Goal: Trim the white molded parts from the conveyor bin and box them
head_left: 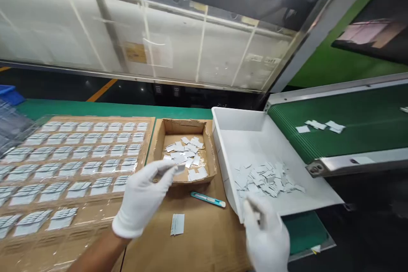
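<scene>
Both my hands wear white gloves. My left hand pinches a small white slip at the near edge of a shallow cardboard box that holds several loose white slips. My right hand hovers at the near lip of a white plastic tray; its fingers look closed on a thin white piece, though blur makes this unsure. A heap of small white slips lies in the tray.
Rows of grey-white label sheets cover a cardboard board on the left. A teal utility knife and one white strip lie on the cardboard between my hands. A green conveyor belt on the right carries a few slips.
</scene>
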